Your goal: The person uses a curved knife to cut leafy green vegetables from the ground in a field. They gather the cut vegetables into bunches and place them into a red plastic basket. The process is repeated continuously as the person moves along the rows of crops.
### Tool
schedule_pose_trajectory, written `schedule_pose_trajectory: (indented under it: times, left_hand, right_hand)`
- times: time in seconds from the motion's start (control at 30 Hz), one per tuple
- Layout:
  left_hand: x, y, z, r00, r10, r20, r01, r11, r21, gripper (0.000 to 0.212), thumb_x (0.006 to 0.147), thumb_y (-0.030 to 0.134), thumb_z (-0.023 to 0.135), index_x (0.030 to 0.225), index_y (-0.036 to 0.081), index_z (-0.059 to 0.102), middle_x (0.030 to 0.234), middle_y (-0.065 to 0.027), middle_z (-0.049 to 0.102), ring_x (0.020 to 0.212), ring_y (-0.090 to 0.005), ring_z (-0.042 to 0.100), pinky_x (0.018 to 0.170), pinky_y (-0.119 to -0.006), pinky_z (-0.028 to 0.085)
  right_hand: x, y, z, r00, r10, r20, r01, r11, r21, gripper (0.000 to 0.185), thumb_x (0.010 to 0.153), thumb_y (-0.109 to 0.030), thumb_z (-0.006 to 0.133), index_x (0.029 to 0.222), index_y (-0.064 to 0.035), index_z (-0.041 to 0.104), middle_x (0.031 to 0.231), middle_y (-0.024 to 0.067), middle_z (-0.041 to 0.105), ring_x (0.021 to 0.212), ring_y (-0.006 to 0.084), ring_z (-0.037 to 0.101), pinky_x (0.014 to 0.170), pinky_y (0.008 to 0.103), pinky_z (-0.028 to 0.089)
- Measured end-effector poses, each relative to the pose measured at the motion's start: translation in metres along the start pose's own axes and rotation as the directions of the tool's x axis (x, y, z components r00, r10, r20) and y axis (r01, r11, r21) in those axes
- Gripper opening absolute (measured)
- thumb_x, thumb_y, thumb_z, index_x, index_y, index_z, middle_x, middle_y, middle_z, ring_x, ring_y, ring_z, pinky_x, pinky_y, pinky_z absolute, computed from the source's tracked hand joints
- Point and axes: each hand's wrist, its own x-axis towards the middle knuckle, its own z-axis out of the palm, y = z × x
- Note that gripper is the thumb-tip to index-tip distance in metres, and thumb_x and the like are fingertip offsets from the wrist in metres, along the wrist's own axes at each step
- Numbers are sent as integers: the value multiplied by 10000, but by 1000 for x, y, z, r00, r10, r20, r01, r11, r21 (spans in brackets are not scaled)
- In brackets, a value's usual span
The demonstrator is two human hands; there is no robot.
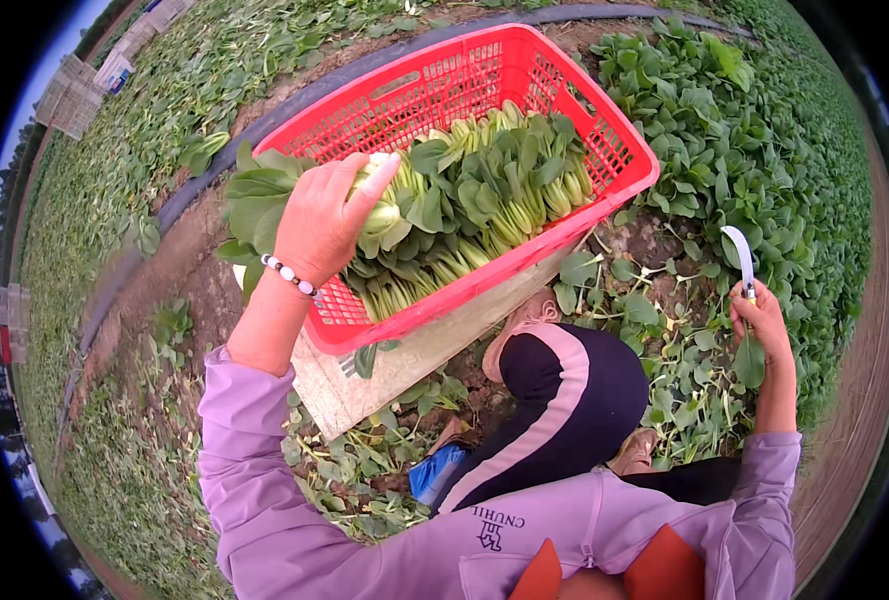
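Observation:
My left hand [332, 202] grips a bunch of green leafy bok choy [264, 196] over the left end of a red plastic crate [433, 296]. The pale stalk ends of the bunch point right and its leaves hang past the crate's left edge. Inside the crate, rows of bok choy [500, 180] are packed with the stalks side by side. Off to the right, my right hand [761, 319] is closed around the yellowish handle of a small curved sickle [741, 255], its blade up. A single loose leaf [750, 361] hangs just below that hand.
Under the crate lies a pale board or sheet [373, 397]. Dense growing greens [699, 112] stand at the right. A dark hose [264, 124] curves behind the crate. Cut leaves [662, 397] litter the soil around my bent knee [579, 390]. Stacked crates [73, 94] stand far left.

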Motion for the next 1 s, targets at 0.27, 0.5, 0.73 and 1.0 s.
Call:
schedule_pose_trajectory:
  times: [0.27, 0.5, 0.73, 1.0]
  left_hand:
    - [11, 34, 159, 786, 610, 99, -573, 779, -254, 523, 799, 152, 538, 1293, 291, 439, 1302, -57, 513, 1172, -240, 506, 991, -458, 386]
    - [-50, 31, 251, 694, 529, 489, -352, 841, -411, 578, 793, 69, 531, 1354, 143, 416, 1402, -21, 450, 1356, -190, 359, 1160, -497, 146]
    - [-35, 33, 279, 690, 354, 631, -302, 934, -192, 645, 822, 93, 495, 1430, 226, 324, 1504, -6, 296, 1410, -217, 229, 1155, -551, 91]
    - [-20, 41, 223, 724, 421, 546, -228, 893, -387, 689, 711, 122, 555, 1377, 60, 392, 1468, -88, 350, 1396, -261, 269, 1152, -508, 147]
  right_hand:
    - [-107, 156, -36, 842, 412, -348, -334, 905, 262, 100, 896, -137, 603, 913, -60, 540, 652, 37, 567, 457, 119, 510, 413, 266, 438]
    - [-102, 167, -19, 827, 449, -339, -394, 892, 221, 95, 892, -130, 599, 882, -66, 529, 629, 30, 564, 468, 117, 519, 436, 258, 436]
    - [-42, 176, -15, 844, 441, -305, -409, 897, 166, 76, 871, -90, 602, 886, -63, 532, 635, 20, 562, 479, 107, 504, 462, 239, 415]
    - [-58, 168, 14, 855, 442, -271, -416, 897, 150, 76, 857, -50, 605, 895, -60, 539, 659, 13, 568, 517, 95, 523, 492, 224, 429]
